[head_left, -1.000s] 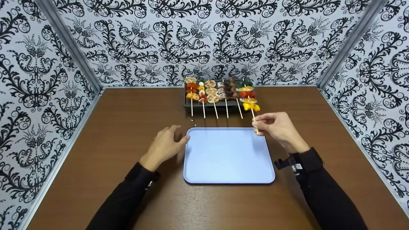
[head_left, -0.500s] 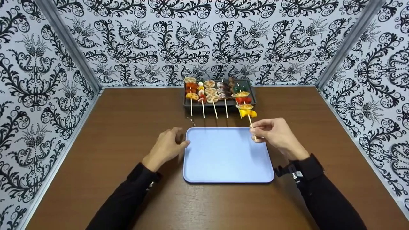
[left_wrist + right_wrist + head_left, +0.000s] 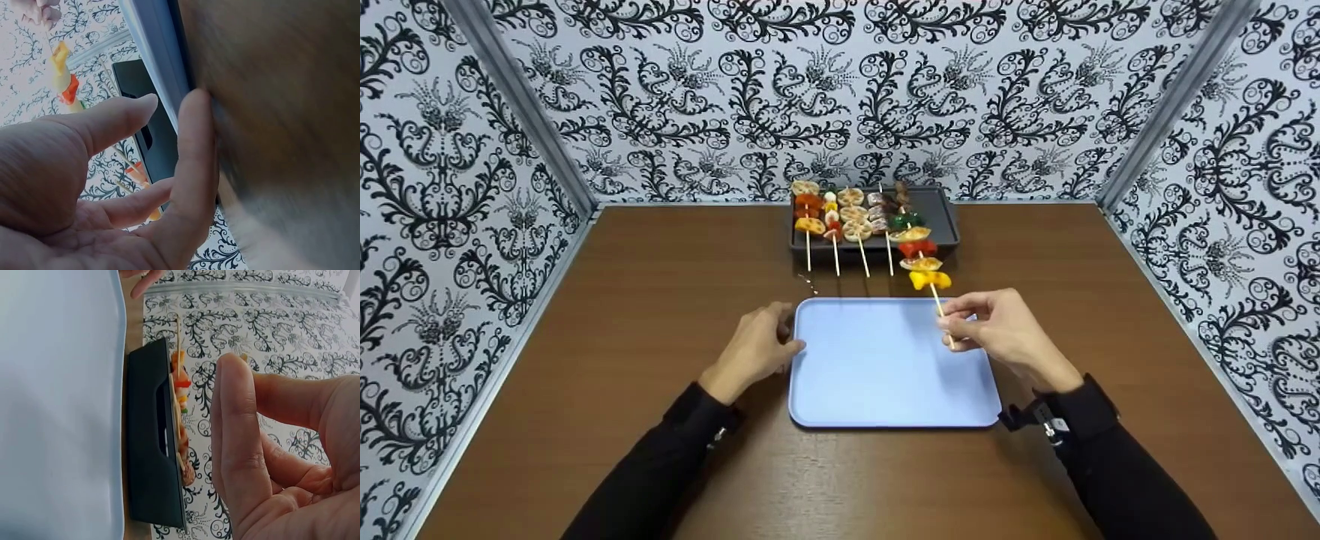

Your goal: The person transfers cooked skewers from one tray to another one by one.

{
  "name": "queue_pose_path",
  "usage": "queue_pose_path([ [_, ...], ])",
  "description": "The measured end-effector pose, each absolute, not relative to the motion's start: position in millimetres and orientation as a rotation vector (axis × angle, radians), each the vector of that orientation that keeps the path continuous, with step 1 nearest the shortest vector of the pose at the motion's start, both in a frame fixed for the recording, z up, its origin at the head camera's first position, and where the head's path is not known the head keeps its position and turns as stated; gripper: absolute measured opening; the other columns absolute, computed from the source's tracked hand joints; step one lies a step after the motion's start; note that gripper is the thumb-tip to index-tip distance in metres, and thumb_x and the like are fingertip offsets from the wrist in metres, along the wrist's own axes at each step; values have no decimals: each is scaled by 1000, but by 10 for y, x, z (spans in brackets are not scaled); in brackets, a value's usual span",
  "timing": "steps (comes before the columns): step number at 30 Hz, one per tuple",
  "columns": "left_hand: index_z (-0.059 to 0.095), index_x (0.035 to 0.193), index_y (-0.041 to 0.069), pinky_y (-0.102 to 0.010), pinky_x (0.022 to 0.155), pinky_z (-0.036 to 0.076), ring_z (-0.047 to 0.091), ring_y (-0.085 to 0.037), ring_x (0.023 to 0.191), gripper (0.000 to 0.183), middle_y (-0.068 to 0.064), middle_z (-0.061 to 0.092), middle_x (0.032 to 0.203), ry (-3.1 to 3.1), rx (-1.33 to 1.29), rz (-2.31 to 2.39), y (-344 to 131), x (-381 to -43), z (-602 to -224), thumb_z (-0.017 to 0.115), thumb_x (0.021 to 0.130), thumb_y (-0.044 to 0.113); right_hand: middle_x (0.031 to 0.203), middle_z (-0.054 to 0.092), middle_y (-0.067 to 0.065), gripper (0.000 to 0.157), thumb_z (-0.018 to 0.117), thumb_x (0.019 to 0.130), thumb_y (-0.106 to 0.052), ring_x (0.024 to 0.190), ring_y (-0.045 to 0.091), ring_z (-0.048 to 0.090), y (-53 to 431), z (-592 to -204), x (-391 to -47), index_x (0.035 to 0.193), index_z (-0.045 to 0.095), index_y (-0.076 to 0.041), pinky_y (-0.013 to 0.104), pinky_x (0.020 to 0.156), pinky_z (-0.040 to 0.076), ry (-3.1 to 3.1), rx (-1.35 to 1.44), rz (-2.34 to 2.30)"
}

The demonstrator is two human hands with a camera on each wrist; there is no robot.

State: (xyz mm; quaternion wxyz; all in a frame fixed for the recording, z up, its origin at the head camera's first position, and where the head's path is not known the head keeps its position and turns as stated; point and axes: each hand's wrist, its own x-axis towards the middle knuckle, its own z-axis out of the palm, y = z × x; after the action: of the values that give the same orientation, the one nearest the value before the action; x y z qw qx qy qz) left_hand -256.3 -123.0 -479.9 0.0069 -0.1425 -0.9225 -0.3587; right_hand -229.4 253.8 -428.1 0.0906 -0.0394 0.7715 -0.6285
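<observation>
My right hand (image 3: 997, 330) pinches the bare lower end of a skewer (image 3: 919, 248) over the tray's far right corner. Green, red and yellow vegetable pieces and pale browned slices are threaded on it, and it tilts away from me. The light blue tray (image 3: 885, 367) lies in the middle of the table. At its left edge rests my left hand (image 3: 754, 345), thumb over the rim. In the left wrist view a fingertip (image 3: 194, 104) meets the tray's side (image 3: 157, 56), with the thumb apart from the fingers. The skewer is mostly hidden by fingers in the right wrist view.
A black grill plate (image 3: 936, 214) stands behind the tray near the patterned back wall (image 3: 840, 97). Several other skewers (image 3: 855, 214) lie on it, sticks overhanging the front. The brown table (image 3: 682, 247) is walled on both sides.
My right hand has drawn the skewer toward me and left, from the grill plate's right side to above the tray's far edge. My left hand has shifted slightly nearer along the tray's edge.
</observation>
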Motion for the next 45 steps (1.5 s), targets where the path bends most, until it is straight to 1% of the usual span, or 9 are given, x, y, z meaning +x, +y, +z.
queue_pose_path([
  [2,57,142,-4,-27,57,63,66,-16,62,63,-17,68,100,-2885,-434,-1170,-1219,-2555,-4803,84,88,12,108,67,37,32,83,90,-4,77,31,75,2519,-4288,-2267,116,72,10,47,76,69,2288,-136,-1863],
  [3,58,141,-5,-26,53,63,66,-15,62,61,-18,68,100,-2881,-433,-1184,-1212,-2553,-4805,84,87,10,108,67,37,31,83,90,-4,77,32,75,2511,-4290,-2253,116,72,9,47,75,69,2293,-144,-1854],
  [5,59,139,-6,-26,47,61,65,-16,58,59,-20,66,100,-2878,-426,-1235,-1202,-2548,-4809,83,87,6,107,66,37,30,83,90,-6,77,32,75,2497,-4297,-2227,114,73,7,47,75,69,2300,-157,-1837],
  [7,59,139,-7,-26,44,61,66,-18,57,58,-21,66,101,-2878,-411,-1292,-1193,-2543,-4814,82,87,3,104,68,34,29,84,90,-9,77,32,75,2482,-4304,-2202,113,74,5,46,74,69,2310,-158,-1819],
  [15,59,139,-8,-28,49,64,71,-23,70,56,-20,66,101,-2875,-357,-1463,-1173,-2545,-4831,79,86,-5,97,70,23,23,83,91,-8,78,31,76,2413,-4335,-2125,110,76,2,45,73,69,2334,-189,-1745],
  [18,59,139,-9,-28,49,64,71,-22,70,56,-18,66,100,-2874,-356,-1463,-1178,-2550,-4841,79,86,-6,97,70,22,25,83,91,-9,78,30,76,2387,-4357,-2106,111,76,3,42,72,70,2338,-214,-1707],
  [25,59,138,-9,-28,50,65,71,-24,73,56,-19,65,100,-2860,-360,-1484,-1174,-2548,-4847,78,86,-7,96,72,21,29,84,90,-10,77,30,76,2332,-4374,-2055,112,74,6,43,72,70,2318,-211,-1679],
  [34,57,143,-6,-30,52,66,72,-24,78,59,-19,66,102,-2881,-326,-1546,-1166,-2553,-4853,78,87,-8,96,71,22,33,83,91,-9,79,29,77,2300,-4422,-1991,114,71,12,44,72,70,2257,-281,-1693],
  [45,55,144,-5,-31,52,66,72,-24,74,62,-15,65,97,-2896,-319,-1541,-1165,-2560,-4829,78,87,-7,95,70,20,31,82,91,-10,78,27,76,2241,-4506,-1926,113,72,10,42,71,70,2218,-298,-1664],
])
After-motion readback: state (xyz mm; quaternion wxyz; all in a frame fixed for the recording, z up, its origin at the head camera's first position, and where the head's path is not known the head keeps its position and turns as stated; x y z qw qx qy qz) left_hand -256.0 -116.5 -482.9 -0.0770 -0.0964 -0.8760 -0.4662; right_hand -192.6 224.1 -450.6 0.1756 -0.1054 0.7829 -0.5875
